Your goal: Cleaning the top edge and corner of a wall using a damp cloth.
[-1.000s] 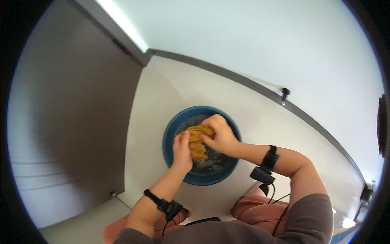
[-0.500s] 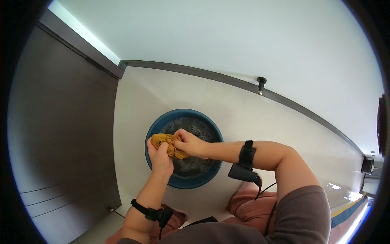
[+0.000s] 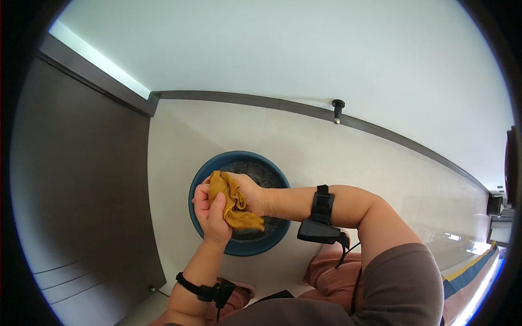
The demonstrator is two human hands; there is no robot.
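Observation:
A wet-looking mustard-yellow cloth [image 3: 232, 202] is bunched between my hands, above a round blue basin [image 3: 239, 251]. My left hand [image 3: 211, 213] grips its left side, thumb pressed on top and fingers curled around the edge. From the right, my right hand [image 3: 247, 190] reaches behind the cloth and holds it; most of its fingers are hidden by the fabric. One end of the cloth hangs loose toward the lower right. Dark water [image 3: 256, 169] with some bubbles shows in the basin.
The basin stands on a pale tiled floor [image 3: 304, 157]. A dark door [image 3: 87, 174] is at the left, and a white wall with a grey skirting [image 3: 217, 96] runs behind. A black door stop [image 3: 337, 111] juts from the wall. Black straps with devices and cables circle both forearms.
My right hand has shifted from gripping the cloth's top to behind it. The cloth has been turned and partly opened out, with one end now dangling. The whole view has shifted slightly.

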